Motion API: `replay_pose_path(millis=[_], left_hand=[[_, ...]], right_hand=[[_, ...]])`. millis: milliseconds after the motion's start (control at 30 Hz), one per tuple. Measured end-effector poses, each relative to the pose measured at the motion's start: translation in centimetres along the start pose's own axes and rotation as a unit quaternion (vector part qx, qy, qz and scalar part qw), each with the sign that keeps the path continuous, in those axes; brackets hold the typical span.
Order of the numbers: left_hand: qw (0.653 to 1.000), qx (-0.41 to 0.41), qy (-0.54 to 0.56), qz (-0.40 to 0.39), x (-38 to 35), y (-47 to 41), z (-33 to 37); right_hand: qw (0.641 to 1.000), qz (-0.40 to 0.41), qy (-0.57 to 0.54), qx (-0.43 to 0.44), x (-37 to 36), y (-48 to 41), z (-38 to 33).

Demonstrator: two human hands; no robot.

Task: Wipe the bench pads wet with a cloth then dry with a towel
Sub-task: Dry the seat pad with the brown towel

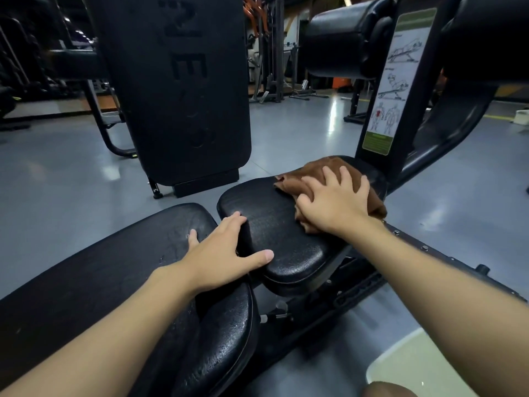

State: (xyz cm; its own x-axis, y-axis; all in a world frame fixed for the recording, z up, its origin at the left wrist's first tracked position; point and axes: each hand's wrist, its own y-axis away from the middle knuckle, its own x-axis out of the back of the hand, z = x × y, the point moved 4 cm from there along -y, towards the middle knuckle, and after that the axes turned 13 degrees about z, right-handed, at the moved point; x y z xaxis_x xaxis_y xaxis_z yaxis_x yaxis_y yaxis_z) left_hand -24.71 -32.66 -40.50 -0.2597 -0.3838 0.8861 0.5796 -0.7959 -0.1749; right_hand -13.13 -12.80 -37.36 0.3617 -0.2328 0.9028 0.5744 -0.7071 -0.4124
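A black bench has a small seat pad (274, 224) and a long back pad (120, 270) with water droplets on it. A brown cloth (312, 173) lies bunched on the far right part of the seat pad. My right hand (335, 199) presses flat on the cloth with fingers spread. My left hand (226, 250) rests at the gap between the two pads, fingers reaching over the near edge of the seat pad and thumb lying on its top.
A tall black upright pad (183, 90) stands behind the bench. A black post with an exercise chart (398, 78) and roller pads (337, 44) rises at the right. A pale basin (415, 365) sits on the grey floor at lower right.
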Motion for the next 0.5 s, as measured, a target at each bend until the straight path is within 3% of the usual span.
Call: replay_pose_path(millis=[267, 500], left_hand=[[1.000, 0.004, 0.017, -0.003, 0.8, 0.1, 1.2], [0.998, -0.026, 0.056, -0.007, 0.8, -0.3, 2.9]], right_hand=[[0.996, 0.051, -0.052, 0.048, 1.2, 11.1, -3.3], [0.995, 0.038, -0.089, -0.018, 0.6, 3.4, 0.7]])
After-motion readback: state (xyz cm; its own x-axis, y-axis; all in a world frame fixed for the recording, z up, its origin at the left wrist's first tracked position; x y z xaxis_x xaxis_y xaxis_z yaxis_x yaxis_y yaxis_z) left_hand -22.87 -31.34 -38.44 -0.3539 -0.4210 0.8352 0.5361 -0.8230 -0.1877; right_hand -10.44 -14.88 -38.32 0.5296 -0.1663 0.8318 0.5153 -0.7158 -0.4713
